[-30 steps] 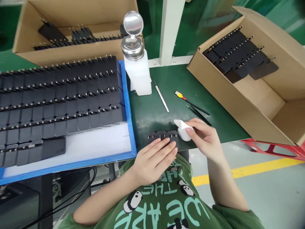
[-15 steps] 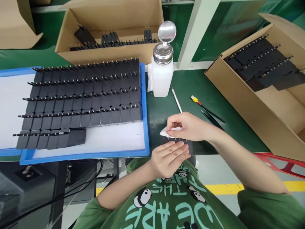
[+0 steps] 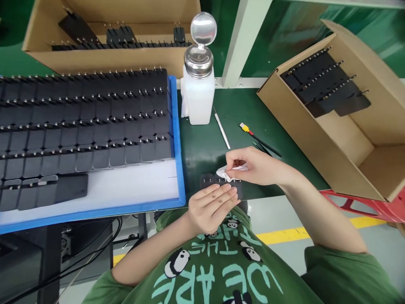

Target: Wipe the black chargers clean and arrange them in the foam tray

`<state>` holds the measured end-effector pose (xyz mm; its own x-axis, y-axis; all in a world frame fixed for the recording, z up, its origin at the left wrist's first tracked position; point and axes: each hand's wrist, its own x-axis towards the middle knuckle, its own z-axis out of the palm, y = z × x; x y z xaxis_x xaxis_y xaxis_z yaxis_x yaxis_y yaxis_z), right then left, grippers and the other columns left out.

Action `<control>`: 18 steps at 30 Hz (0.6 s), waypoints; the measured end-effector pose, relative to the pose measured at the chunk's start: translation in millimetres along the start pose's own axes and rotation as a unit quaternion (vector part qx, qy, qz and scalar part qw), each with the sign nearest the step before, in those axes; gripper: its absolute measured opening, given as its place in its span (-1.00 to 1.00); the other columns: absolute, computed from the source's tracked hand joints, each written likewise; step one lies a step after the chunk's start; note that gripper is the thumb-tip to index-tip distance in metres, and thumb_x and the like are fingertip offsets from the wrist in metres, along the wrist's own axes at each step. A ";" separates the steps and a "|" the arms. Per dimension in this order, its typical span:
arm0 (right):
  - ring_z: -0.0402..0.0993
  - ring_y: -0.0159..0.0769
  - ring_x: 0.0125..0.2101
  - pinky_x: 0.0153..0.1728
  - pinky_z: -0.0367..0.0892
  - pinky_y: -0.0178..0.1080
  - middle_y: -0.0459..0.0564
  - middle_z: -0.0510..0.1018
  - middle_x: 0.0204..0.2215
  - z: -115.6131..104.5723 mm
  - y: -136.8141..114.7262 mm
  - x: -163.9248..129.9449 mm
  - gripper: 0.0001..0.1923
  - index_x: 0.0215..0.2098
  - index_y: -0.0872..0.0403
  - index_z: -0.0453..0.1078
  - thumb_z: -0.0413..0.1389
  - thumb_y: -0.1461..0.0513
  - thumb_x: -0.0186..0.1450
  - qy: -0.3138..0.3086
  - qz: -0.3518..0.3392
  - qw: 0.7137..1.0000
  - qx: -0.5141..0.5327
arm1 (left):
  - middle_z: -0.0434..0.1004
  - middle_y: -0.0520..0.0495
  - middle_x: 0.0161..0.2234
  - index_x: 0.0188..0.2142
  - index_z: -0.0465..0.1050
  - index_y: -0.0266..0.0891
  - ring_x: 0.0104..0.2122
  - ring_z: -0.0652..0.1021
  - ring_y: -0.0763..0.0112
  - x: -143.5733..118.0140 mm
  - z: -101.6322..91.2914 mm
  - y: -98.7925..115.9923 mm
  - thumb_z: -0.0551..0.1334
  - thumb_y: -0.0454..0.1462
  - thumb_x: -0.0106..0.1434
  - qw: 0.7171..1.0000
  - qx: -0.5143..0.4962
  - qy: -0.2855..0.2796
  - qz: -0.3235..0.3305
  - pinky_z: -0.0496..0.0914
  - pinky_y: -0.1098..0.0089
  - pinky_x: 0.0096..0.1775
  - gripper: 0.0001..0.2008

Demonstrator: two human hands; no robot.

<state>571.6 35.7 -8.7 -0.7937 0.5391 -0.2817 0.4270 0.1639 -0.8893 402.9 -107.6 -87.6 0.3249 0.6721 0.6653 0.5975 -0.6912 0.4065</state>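
Black parts (image 3: 207,182) lie in a short row at the near edge of the green worktop (image 3: 202,145), just right of the blue tray (image 3: 177,139). Left hand (image 3: 210,207) rests flat on them, fingers extended. Right hand (image 3: 253,166) pinches a white wipe (image 3: 225,172) against their top edge.

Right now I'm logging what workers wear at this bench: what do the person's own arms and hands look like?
Both hands are bare: no gloves, rings, watch or wrist strap show on the left hand or the right hand. The forearms are uncovered too. The green T-shirt has short sleeves, with pale mint lettering and small panda figures printed on the chest.
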 end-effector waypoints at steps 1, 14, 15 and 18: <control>0.38 -0.41 -0.45 -0.40 0.24 -0.34 -0.14 0.50 -0.49 -0.7 3.9 -7.0 -0.85 -0.45 0.07 0.32 0.16 0.25 0.26 0.015 0.006 1.000 0.009 | 0.68 -0.04 -0.07 -0.02 0.55 -0.16 -0.11 0.69 0.25 1.0 -0.4 0.1 0.36 -0.38 0.28 1.000 0.003 0.002 0.002 0.63 0.31 -0.01 -0.73; 0.18 -0.45 -0.54 -0.51 0.14 -0.35 -0.16 0.31 -0.54 69.1 23.7 -61.9 -0.73 -0.49 0.06 0.25 0.19 0.14 0.28 0.263 0.062 0.950 0.156 | 0.73 -0.04 -0.20 -0.17 0.58 -0.27 -0.18 0.71 0.36 14.2 -4.9 2.1 0.41 -0.40 0.22 0.998 0.058 0.023 0.029 0.51 0.40 0.12 -0.83; 0.18 -0.45 -0.54 -0.52 0.14 -0.35 -0.16 0.31 -0.55 75.2 22.6 -62.6 -0.73 -0.49 0.06 0.25 0.18 0.14 0.28 0.282 0.070 0.943 0.163 | 0.73 -0.04 -0.20 -0.18 0.59 -0.27 -0.18 0.71 0.37 14.4 -5.2 1.4 0.41 -0.40 0.22 0.998 0.059 0.022 0.032 0.50 0.41 0.12 -0.84; 0.22 -0.45 -0.53 -0.49 0.15 -0.35 -0.16 0.31 -0.54 89.2 20.2 -59.0 -0.76 -0.46 0.05 0.25 0.16 0.16 0.29 0.358 0.084 0.913 0.175 | 0.73 -0.03 -0.23 -0.21 0.59 -0.28 -0.19 0.71 0.39 15.2 -6.3 -0.6 0.41 -0.40 0.22 0.997 0.059 0.018 0.041 0.50 0.44 0.11 -0.86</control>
<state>588.4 -66.5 -42.1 -0.1888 0.9553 -0.2276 0.2519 -0.1769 -0.9514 402.8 -98.7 -73.7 0.3506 0.6036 0.7161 0.6530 -0.7056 0.2750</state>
